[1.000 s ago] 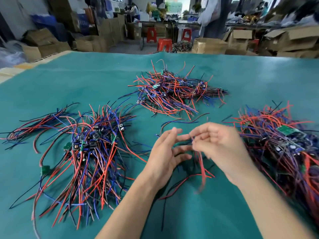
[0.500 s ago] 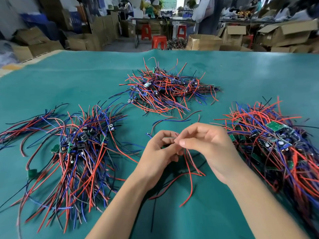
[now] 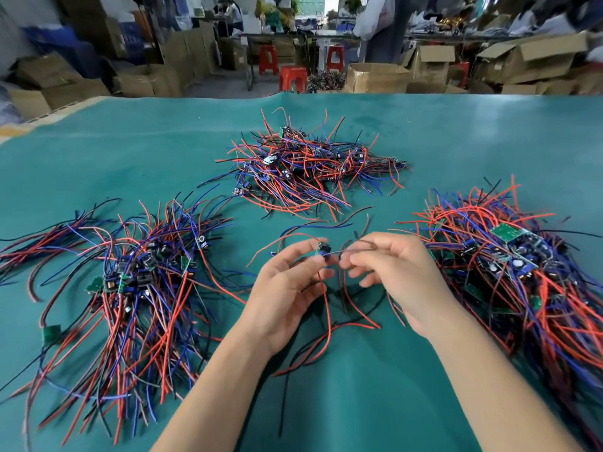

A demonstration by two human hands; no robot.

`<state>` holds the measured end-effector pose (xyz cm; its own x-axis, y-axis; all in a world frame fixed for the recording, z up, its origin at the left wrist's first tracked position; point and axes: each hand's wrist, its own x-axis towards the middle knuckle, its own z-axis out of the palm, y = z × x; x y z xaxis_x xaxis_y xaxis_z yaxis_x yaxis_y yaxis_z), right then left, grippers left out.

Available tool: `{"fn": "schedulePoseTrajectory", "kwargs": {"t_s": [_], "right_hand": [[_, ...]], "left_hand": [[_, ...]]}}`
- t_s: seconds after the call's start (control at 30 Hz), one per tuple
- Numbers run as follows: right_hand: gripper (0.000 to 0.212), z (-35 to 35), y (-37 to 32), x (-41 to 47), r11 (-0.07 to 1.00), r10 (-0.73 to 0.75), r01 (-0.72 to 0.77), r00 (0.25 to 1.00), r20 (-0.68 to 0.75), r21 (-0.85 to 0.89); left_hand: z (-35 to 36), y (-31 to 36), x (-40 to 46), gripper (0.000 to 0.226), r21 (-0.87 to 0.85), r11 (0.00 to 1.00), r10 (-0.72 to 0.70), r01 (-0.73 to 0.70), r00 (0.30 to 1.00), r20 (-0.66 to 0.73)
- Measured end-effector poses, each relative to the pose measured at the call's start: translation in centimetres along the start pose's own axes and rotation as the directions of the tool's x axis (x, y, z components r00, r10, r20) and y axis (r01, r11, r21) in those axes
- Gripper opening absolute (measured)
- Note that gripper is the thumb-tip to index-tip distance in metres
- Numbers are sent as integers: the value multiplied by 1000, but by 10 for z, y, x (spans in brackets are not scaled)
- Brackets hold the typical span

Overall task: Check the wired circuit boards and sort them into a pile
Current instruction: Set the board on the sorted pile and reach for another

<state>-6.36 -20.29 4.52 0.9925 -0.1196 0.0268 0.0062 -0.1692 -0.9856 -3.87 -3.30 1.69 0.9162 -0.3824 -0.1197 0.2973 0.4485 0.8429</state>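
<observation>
Mid-check on one board (image 3: pixel 323 248), nowhere near done overall.

Nearest: both forearms come in over the green worktop (image 3: pixel 359 402). Left hand (image 3: pixel 287 285) holds the board up at its fingertips, thumb and forefinger pinching it just above the worktop, centre of frame. Right hand (image 3: pixel 401 275) sits just beside it, fingers curled and pinching one of the board's leads (image 3: pixel 355 247) near the solder end. The remaining red and black leads hang down between the hands and trail onto the worktop. Reads as a wire/joint inspection, not yet a placement.

Either side: left pile (image 3: pixel 137 282), boards roughly clustered with wires fanned toward the person, looks like it could be the sorted stack (judgement only, nothing marks it). Right pile (image 3: pixel 515 272) is denser and tangled, several green boards face up; likely the unchecked stock. The right hand is nearer to it.

Further out: a third pile (image 3: pixel 310 171), mid-worktop, smaller and messier. Can't tell whether it is rejects or more stock.

Status: one board in hand, dozens in each pile. If right and far piles are both input, most of the work is left. Beyond the worktop: cartons (image 3: pixel 430 66) and red stools (image 3: pixel 293 76), blurred.
</observation>
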Motion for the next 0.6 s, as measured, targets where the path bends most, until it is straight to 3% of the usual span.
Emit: {"fn": "schedulePoseTrajectory", "kwargs": {"t_s": [0.13, 0.23, 0.37, 0.47, 0.6], "right_hand": [[10, 3, 0, -1, 997, 18, -16, 1000, -25, 73], [25, 9, 1, -4, 998, -44, 43, 999, -11, -42], [28, 13, 4, -3, 985, -114, 103, 991, -73, -139], [27, 16, 5, -3, 958, -183, 161, 980, -74, -237], [30, 12, 4, -1, 982, -112, 106, 993, -26, -158]], "left_hand": [[0, 0, 1, 32, 19, 1000, -15, 14, 999, 40], [1, 1, 1, 37, 6, 1000, -15, 15, 999, 38], [3, 1, 2, 25, -34, 998, -44, 45, 998, 41], [3, 0, 0, 21, 45, 999, -31, 27, 995, 96], [1, -2, -2, 36, 47, 999, -10, 5, 993, 114]]}}
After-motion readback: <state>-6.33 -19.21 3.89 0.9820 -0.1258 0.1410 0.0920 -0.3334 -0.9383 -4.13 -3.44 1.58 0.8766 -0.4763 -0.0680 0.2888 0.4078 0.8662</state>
